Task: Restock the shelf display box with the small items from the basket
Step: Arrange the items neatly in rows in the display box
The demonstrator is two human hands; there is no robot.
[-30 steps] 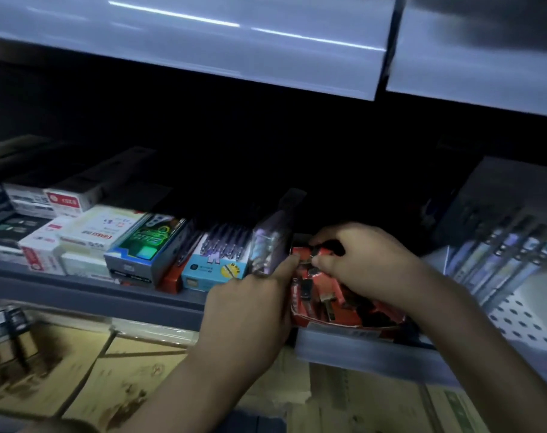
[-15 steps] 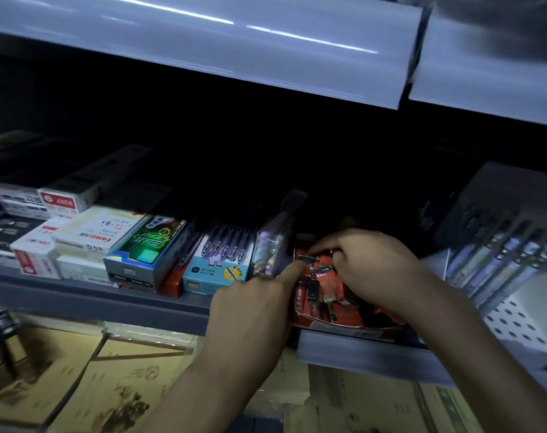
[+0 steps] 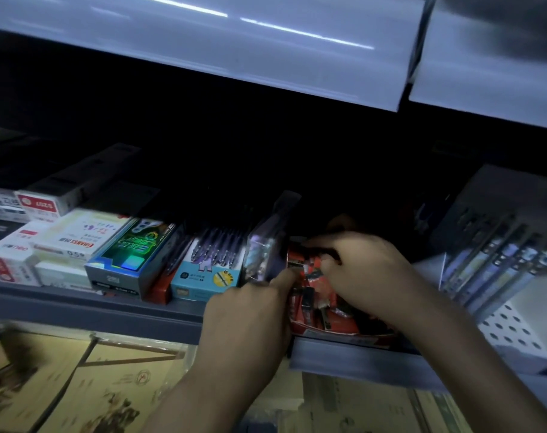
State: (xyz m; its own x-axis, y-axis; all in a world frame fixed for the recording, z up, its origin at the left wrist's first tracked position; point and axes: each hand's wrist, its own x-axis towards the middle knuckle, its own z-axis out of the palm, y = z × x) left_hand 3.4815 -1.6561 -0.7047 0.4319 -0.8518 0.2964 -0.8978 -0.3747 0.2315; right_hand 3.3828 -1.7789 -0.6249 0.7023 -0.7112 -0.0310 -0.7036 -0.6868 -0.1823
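A red display box (image 3: pixel 334 330) stands at the front edge of the dark shelf, filled with several small red and black items (image 3: pixel 309 304). My left hand (image 3: pixel 250 320) grips the box's left front corner, thumb along its left wall. My right hand (image 3: pixel 362 270) reaches into the box from the right, fingers curled on small items near the back; what exactly it pinches is hidden in the dark. No basket is in view.
Left of the box stand a clear purple pack (image 3: pixel 266 251), a blue pen box (image 3: pixel 203 276), a green holographic box (image 3: pixel 131 254) and white cartons (image 3: pixel 69 235). Pen packs (image 3: pixel 497 264) hang at the right. An upper shelf edge (image 3: pixel 234 51) overhangs. Cardboard boxes (image 3: pixel 78 385) lie below.
My right hand has shifted slightly deeper and left over the items in the box. My left hand keeps its hold on the box's left corner. The camera drifted a little.
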